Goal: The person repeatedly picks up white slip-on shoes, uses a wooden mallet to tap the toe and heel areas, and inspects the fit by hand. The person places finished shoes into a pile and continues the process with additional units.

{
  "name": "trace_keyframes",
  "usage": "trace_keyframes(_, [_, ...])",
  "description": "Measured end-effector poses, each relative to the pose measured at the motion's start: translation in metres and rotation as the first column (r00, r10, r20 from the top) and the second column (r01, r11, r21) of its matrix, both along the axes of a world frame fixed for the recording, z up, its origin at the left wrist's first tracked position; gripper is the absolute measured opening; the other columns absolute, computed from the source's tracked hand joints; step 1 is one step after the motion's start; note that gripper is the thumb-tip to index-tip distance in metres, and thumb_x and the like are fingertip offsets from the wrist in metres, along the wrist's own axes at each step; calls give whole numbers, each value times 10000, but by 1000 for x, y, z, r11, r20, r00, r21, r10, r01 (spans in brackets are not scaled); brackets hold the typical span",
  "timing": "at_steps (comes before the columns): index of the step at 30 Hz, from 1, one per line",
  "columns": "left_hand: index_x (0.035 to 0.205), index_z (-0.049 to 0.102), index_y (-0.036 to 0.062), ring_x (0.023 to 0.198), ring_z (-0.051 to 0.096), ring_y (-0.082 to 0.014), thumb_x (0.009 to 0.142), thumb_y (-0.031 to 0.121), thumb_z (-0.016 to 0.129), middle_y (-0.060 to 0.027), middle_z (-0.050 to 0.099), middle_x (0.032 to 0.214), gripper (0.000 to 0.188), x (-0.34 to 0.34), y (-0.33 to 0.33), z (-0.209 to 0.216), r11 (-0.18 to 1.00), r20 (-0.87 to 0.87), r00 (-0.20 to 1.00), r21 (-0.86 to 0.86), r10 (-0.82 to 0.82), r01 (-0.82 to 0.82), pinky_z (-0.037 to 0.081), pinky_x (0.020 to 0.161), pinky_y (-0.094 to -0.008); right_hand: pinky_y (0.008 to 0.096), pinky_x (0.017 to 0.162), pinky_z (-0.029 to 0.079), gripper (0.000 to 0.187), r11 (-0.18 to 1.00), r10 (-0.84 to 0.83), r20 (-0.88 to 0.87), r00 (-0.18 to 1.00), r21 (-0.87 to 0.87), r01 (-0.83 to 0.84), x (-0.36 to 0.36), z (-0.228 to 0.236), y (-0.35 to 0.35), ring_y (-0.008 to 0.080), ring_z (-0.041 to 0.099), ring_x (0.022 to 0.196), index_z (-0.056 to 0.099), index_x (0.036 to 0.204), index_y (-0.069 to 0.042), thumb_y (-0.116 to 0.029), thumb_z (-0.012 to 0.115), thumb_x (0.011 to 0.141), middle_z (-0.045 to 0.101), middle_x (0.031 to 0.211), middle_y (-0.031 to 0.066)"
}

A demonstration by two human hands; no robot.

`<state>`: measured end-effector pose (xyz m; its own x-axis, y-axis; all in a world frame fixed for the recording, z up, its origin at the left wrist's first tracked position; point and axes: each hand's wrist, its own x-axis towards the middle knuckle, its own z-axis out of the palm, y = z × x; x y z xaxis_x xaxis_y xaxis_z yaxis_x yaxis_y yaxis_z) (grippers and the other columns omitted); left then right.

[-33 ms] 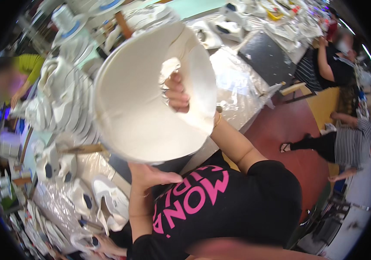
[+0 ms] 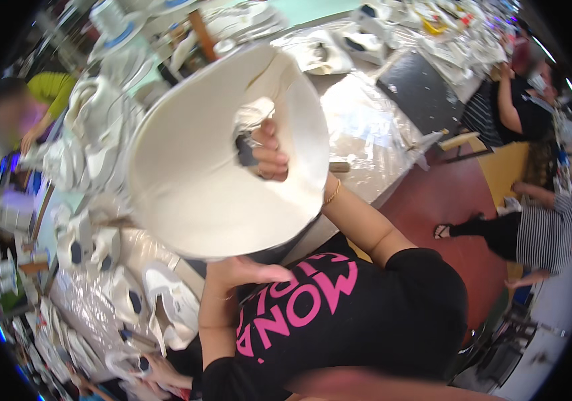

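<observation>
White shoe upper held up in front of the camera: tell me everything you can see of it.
The white shoe upper is a broad, bowl-like shell, its hollow inside facing the camera. It looks off-white and smooth, perhaps fabric or soft leather, with faint seam lines and an opening right of its middle. It is held up above the plastic-covered worktable. The right hand shows curled fingers in the opening; the left hand is at the lower edge, its grip unclear.
</observation>
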<state>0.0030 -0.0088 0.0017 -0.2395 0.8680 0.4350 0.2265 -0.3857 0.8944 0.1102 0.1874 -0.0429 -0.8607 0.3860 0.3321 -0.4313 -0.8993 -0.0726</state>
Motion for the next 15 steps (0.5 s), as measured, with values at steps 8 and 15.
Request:
trace_keyframes(8, [1313, 476, -30, 1110, 528, -286, 740, 539, 708, -130, 533, 1230, 840, -19, -36, -27, 898, 236, 885, 86, 402, -431, 416, 974, -406, 406, 814, 480, 262, -516, -824, -351, 445, 789, -333, 1, -28, -21, 303, 611, 905, 645, 1072, -65, -175, 705, 842, 613, 1030, 119])
trace_keyframes(15, [1277, 520, -62, 1083, 539, -267, 840, 437, 601, -172, 559, 1199, 669, -45, -41, -43, 883, 117, 875, -50, 469, -467, 420, 951, -399, 393, 740, 502, 388, -475, -858, -157, 489, 603, -641, 34, -47, -22, 309, 615, 862, 570, 1231, -112, -229, 673, 875, 590, 1026, 112])
